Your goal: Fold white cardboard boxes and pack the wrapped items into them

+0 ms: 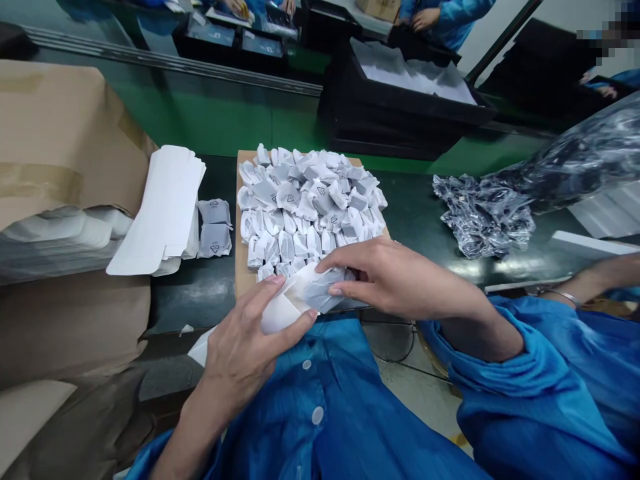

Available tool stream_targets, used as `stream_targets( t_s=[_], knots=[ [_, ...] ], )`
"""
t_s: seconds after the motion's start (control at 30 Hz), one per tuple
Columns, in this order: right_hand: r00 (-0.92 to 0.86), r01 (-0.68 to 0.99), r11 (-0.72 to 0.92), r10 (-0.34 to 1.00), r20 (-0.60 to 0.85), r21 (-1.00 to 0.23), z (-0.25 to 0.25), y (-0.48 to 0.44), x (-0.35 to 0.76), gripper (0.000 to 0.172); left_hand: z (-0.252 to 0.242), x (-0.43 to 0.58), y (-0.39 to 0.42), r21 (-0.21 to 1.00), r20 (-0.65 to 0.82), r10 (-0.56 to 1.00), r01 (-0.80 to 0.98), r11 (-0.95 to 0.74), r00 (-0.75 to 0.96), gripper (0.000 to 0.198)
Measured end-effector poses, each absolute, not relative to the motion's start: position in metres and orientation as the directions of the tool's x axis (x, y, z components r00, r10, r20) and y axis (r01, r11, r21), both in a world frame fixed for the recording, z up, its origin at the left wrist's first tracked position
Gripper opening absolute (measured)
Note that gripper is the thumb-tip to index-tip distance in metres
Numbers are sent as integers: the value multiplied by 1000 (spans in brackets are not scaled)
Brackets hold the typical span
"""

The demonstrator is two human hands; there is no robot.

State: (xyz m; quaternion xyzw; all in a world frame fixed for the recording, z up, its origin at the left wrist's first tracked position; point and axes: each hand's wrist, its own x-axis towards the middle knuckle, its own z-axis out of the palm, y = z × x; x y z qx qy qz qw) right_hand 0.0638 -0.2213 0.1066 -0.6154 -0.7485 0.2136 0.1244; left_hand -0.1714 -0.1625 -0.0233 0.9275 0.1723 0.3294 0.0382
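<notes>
My left hand [247, 337] has its thumb and fingers closed on a white paper sheet [283, 313], whose tail sticks out below the wrist side. My right hand [383, 273] pinches a light grey packet [324, 291] that lies against the paper; what is inside cannot be seen. Just beyond both hands, many small white paper-wrapped bundles [310, 200] are packed in rows and piled on a brown cardboard sheet [244, 277]. Left of them are two grey packets [215, 227] with printed triangle marks, beside a stack of white paper sheets [160, 200].
A large cardboard box [60, 147] stands at left. Crumpled clear plastic film [487, 213] lies at right on the dark green table [407, 207]. A co-worker's arm [595, 277] is close on my right. Behind stand a black bin [400, 110] and other people in blue.
</notes>
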Motion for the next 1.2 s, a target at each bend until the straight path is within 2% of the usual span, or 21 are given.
stream_targets(
  t_s=[0.13,0.27,0.33,0.37,0.43,0.5,0.57,0.63,0.7,0.77,0.83,0.87,0.93,1.0,1.07,1.13,1.2],
  knots=[
    [-191,917,189,981,29,-351,107,-224,46,19,-21,-171,-162,96,578,299,300,-949,760,60],
    [-233,965,244,966,110,-95,102,-236,15,25,-21,-171,-160,70,580,312,335,-940,753,60],
    [-248,967,253,958,143,-20,99,-238,8,31,-22,-171,-160,72,594,334,366,-928,731,62],
    [-245,967,254,955,169,-33,97,-237,7,32,-22,-171,-159,70,603,337,373,-925,723,62],
    [-203,950,242,959,200,-197,94,-231,13,29,-22,-170,-159,55,630,319,369,-928,708,61],
    [-138,879,183,982,132,-440,90,-222,22,26,-22,-169,-158,39,662,288,352,-935,691,58],
    [-127,815,129,991,43,-565,84,-215,28,23,-22,-167,-158,35,678,270,337,-941,683,53],
    [-125,808,159,987,99,-568,76,-214,27,28,-22,-166,-158,58,686,282,336,-940,670,49],
    [-53,780,204,964,262,-592,68,-216,21,36,-22,-165,-158,97,713,321,366,-925,624,55],
    [42,724,225,929,367,-653,63,-217,15,31,-21,-166,-157,121,736,350,396,-910,580,65],
    [10,704,258,928,373,-661,64,-218,14,13,-21,-168,-156,109,751,332,389,-915,571,69],
    [-59,711,281,937,344,-644,65,-217,15,11,-21,-169,-155,88,755,305,371,-924,580,67],
    [-219,723,303,953,210,-622,70,-215,18,20,-23,-169,-154,47,756,255,339,-940,603,59],
    [-267,719,260,960,90,-645,73,-212,18,23,-23,-164,-155,35,759,238,328,-944,605,50],
    [-179,700,197,979,99,-686,74,-209,17,23,-19,-153,-159,48,775,236,318,-947,586,40],
    [-56,679,174,981,187,-713,78,-208,21,22,-9,-141,-161,67,801,221,285,-956,557,33],
    [55,734,156,956,287,-661,90,-212,43,19,5,-135,-156,82,821,199,234,-969,536,36]
  ],
)
